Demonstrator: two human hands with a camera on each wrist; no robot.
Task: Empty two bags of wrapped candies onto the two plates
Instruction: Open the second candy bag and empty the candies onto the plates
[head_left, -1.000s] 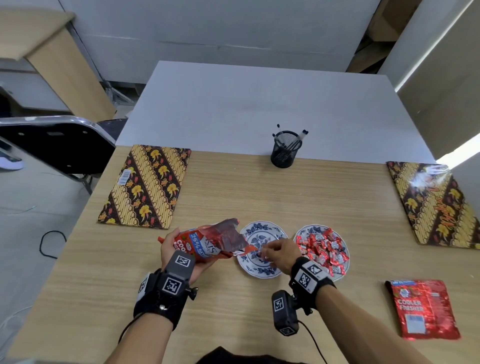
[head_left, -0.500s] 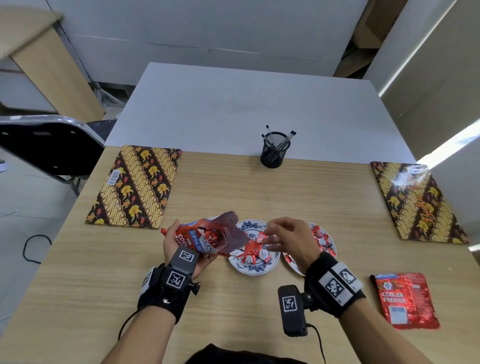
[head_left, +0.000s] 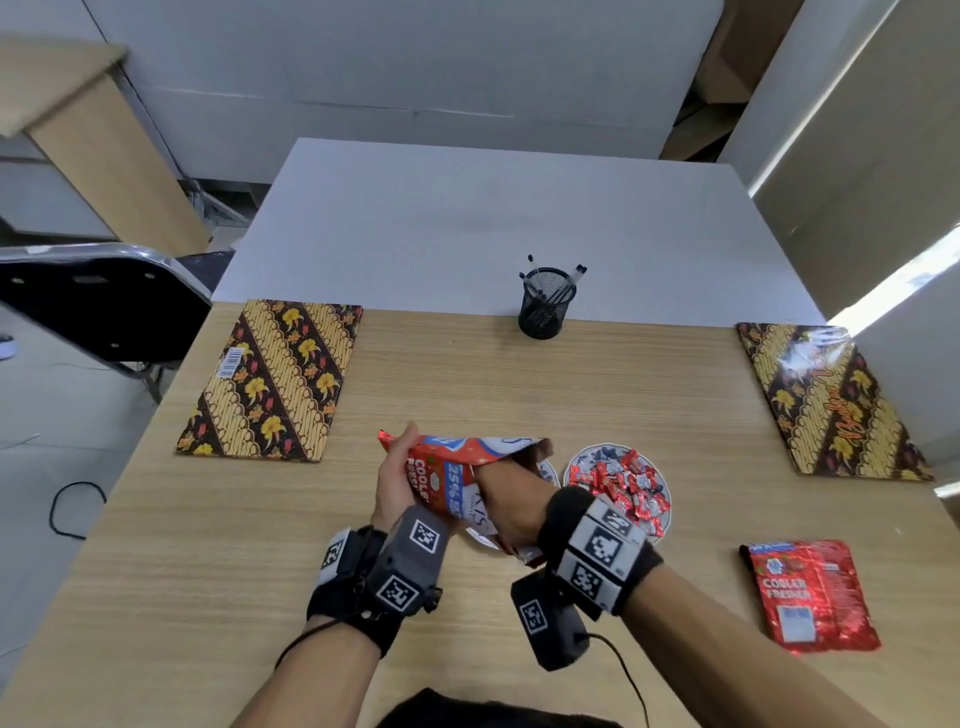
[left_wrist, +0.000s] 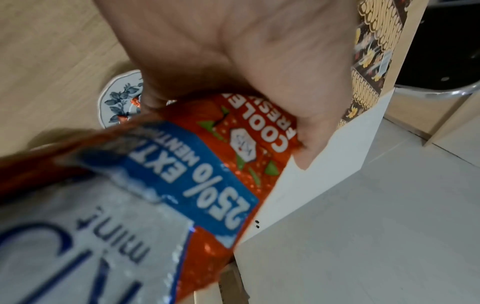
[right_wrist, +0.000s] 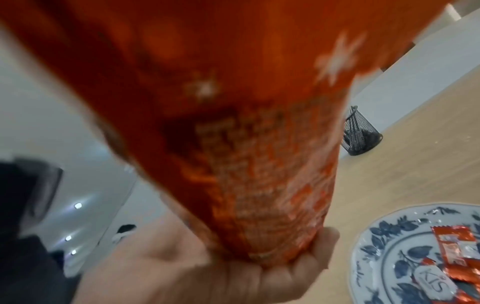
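Over the plate, red foil bag, crumpled

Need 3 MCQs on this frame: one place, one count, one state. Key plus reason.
1. The flat bag lies: A on the floor; B on the table, right of the full plate; C on the full plate.
2. Patterned mats: A one; B two; C three.
3. The right hand is: A flat on the table; B reaching into the held bag; C resting on the flat bag.
Key: 1 B, bare wood beyond the plate; 2 B, one each side; 3 B, its fingers vanish in the bag's mouth.
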